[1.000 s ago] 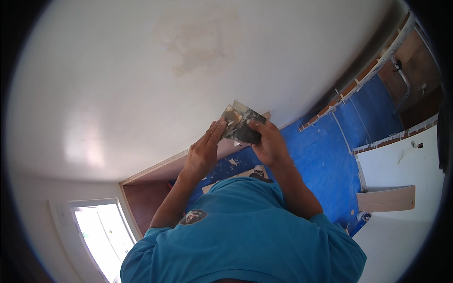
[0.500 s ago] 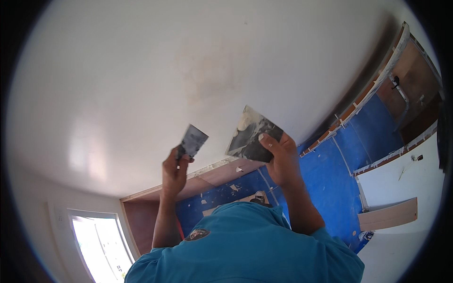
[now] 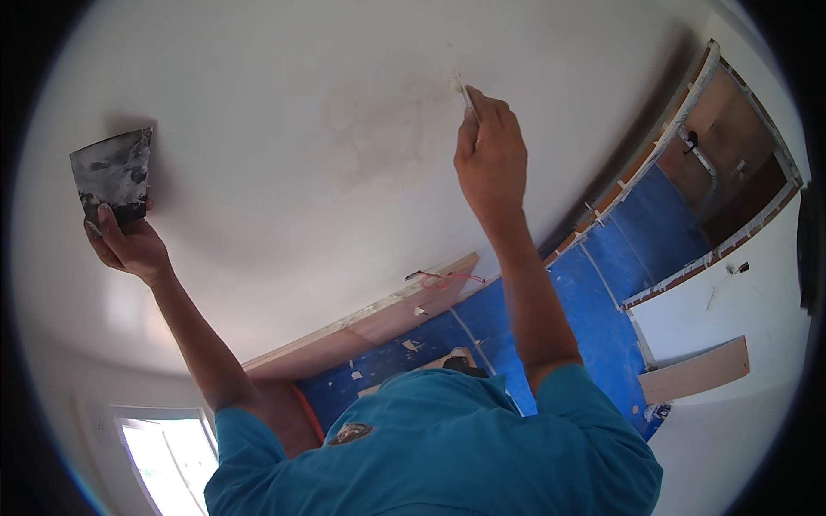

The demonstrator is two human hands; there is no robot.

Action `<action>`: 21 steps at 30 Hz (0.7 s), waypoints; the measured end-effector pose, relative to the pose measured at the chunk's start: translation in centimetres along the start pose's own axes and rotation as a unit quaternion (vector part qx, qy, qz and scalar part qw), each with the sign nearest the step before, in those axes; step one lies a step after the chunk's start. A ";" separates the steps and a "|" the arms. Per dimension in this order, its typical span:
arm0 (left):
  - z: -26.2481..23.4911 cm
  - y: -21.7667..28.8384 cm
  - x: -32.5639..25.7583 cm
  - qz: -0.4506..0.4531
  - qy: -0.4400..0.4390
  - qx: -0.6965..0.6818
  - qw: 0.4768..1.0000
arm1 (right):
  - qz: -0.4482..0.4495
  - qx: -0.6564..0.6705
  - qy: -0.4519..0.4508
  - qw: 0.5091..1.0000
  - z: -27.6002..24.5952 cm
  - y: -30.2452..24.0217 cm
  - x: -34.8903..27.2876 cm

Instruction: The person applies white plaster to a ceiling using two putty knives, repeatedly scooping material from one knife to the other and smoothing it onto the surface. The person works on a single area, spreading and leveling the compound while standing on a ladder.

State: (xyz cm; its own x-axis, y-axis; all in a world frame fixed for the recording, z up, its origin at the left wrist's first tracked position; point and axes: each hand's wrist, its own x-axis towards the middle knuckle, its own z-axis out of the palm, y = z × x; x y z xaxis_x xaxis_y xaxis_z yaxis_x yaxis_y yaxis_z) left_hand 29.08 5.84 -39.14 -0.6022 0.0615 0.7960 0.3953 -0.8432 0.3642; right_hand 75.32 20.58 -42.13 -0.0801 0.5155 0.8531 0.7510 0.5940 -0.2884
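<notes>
My left hand is closed on a flat putty scraper, thumb across its face. The scraper's broad dark blade is smeared with white filler and is held up close to the white wall, at the far left. Higher up and to the right, my right hand grips a thin putty knife, seen edge-on. White paste shows at the knife's tip, which appears to touch the wall beside a faint brownish patch. My fingers hide most of the knife.
Below the wall runs a wooden ledge with a pink cord on it. The blue floor carries scattered scraps. A window stands at lower left, a cardboard piece at right, and a framed opening at upper right.
My left hand has swung far left and up with its scraper. My right hand has risen to the wall, its tool turned edge-on. The pink cord has come into view.
</notes>
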 end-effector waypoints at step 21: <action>-8.1 -8.4 0.1 0.154 -0.023 0.094 0.983 | -0.011 -0.009 -0.021 1.000 7.3 -5.0 -5.5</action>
State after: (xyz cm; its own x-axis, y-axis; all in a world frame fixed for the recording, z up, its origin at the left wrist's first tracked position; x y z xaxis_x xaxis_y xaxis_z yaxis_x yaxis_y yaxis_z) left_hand 20.15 8.57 -46.04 -0.4039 -0.1544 0.9017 0.6775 -0.7128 0.1814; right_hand 67.25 19.27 -48.53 -0.1237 0.5278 0.8403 0.7602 0.5946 -0.2616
